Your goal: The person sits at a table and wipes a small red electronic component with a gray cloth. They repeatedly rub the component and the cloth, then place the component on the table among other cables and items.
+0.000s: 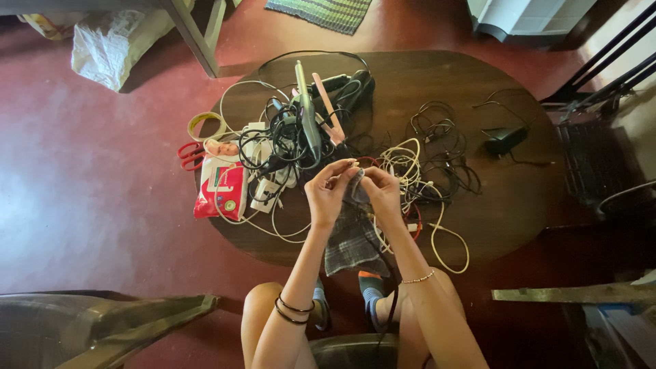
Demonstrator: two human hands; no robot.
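Both hands, left hand (326, 193) and right hand (383, 193), pinched fingertips on a grey checked cloth (352, 236) hanging lengthwise over the dark oval table's (519, 205) near edge, beside tangled cables (410, 164). Left of the cloth lay a red-and-white packet (220, 190), rectangular, with red scissors (190, 154) and a tape roll (206, 126) beyond.

A dark oval wooden table (437, 75) stands in the middle of the frame on a glossy dark-red floor (89, 205), which catches a pale sheen of light on the left. At the upper left a grey table leg (195, 37) comes down beside a white plastic bag (113, 41), and a striped green mat (321, 12) lies at the top edge. A white appliance (529, 17) sits at the upper right, with black bars (605, 58) slanting below it.
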